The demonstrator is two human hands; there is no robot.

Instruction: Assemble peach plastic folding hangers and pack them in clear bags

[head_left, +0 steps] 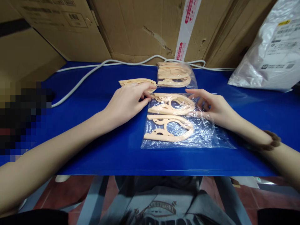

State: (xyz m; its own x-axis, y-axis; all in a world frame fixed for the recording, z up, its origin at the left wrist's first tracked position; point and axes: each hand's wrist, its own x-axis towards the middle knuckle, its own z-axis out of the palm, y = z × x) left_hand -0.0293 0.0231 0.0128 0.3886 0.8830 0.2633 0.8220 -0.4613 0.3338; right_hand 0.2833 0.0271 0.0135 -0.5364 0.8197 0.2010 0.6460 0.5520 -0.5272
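Observation:
Two peach-coloured plastic folding hangers (pixel 172 136) lie one above the other in a clear plastic bag (pixel 203 137), flat on the table. My left hand (pixel 127 101) is at the bag's upper left corner, thumb and fingers closed on its edge by the upper hanger's tips. Over the bag's right side, my right hand (pixel 209 104) has its fingers curved and apart, touching the film beside the upper hanger (pixel 161 109). Behind my left hand rests a loose stack of folded hangers (pixel 132 82), partly covered by it. Another bagged set of hangers (pixel 174 75) lies farther back.
Large cardboard boxes (pixel 138 31) line the back of the blue table (pixel 112 156). A white cable (pixel 78 86) runs along there and curves down at left. A white plastic mailing bag (pixel 264 56) stands at back right. Something dark at left is pixelated.

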